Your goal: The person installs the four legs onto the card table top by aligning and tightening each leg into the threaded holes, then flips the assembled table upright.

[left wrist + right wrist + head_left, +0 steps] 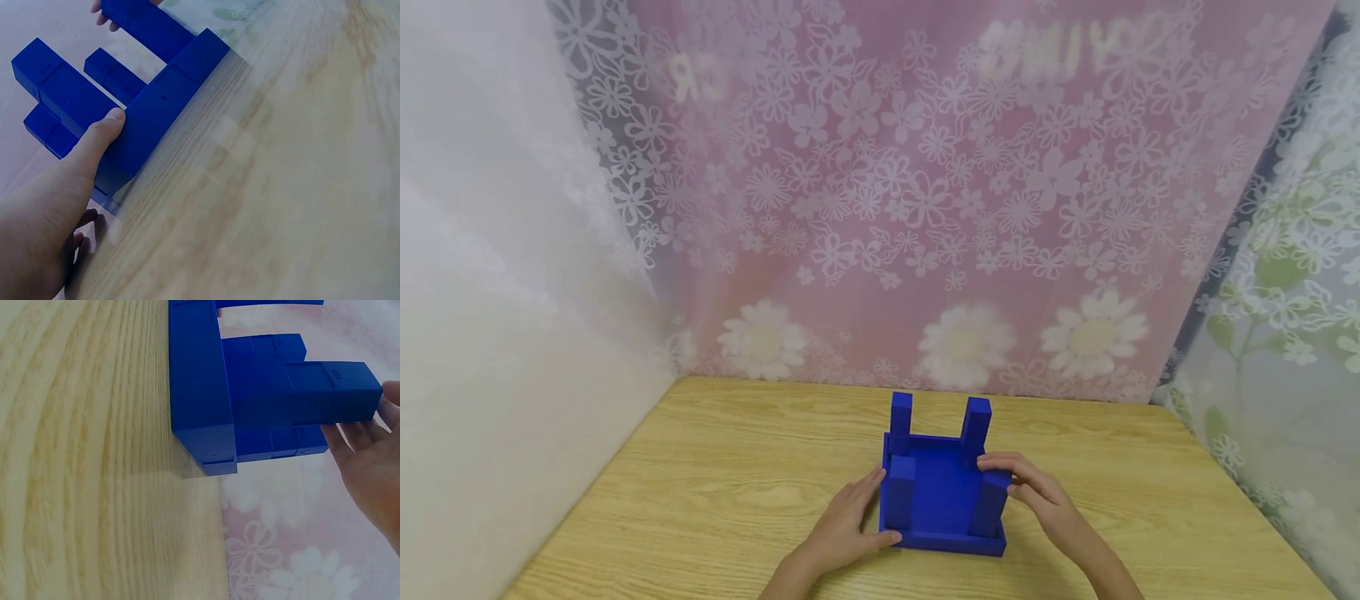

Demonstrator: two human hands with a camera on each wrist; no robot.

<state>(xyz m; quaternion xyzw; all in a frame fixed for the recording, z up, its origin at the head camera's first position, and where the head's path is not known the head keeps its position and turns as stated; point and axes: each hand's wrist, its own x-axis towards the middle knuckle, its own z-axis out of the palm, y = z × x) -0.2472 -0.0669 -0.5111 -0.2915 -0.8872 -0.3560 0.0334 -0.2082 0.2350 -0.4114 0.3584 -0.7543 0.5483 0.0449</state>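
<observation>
A shallow blue tray (pixel 943 543) lies on the table, with blue square posts rising at its corners. My left hand (pixel 842 529) holds the near left corner, its thumb on the near wall and its fingers along the left side. The left wrist view shows that thumb (pixel 111 122) against the tray beside a post (pixel 69 87) with small raised digits. At the near right corner, my right hand (pixel 1048 500) grips the top of a post (pixel 991 504). In the right wrist view this post (pixel 331 394) stands inside the tray's wall (pixel 200 369), fingers around its top end.
Two far posts, one at the left (pixel 901 421) and one at the right (pixel 976 425), stand along the tray's back. The wood-grain table (pixel 737 467) ends at a pink flowered curtain (pixel 880 208). A pale sheet (pixel 512 292) hangs at the left, a flowered one (pixel 1285 333) at the right.
</observation>
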